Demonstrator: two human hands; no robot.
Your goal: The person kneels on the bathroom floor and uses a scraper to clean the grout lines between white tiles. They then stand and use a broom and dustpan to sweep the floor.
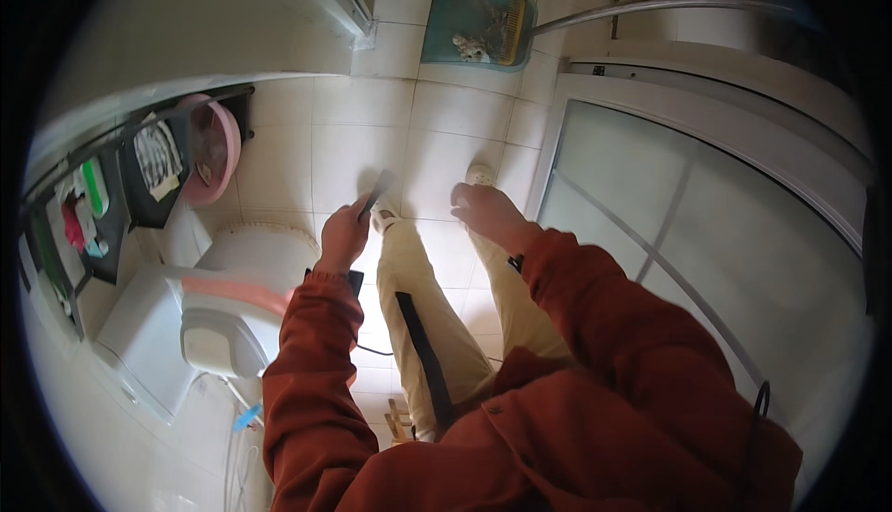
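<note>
My left hand (344, 237) grips a narrow, flat, dark object (380, 188) that points away from me. Motion blurs its far end, so I cannot tell exactly what it is. My right hand (491, 211) hovers above my right shoe with its fingers curled. Nothing shows in it, though its palm side is hidden. Both hands are in mid-air over the pale tiled floor (359, 153). Beyond them lies a teal dustpan (446, 24) with a yellow toothed edge, holding grey dust or hair and a crumpled whitish scrap (471, 48).
To the left stands a toilet (223, 345) with a pinkish band. Above it, dark wall racks (157, 205) hold a striped cloth (155, 153) and a pink basin (233, 156). A frosted-panel door (627, 184) is at right. The dustpan's metal handle (648, 4) extends right.
</note>
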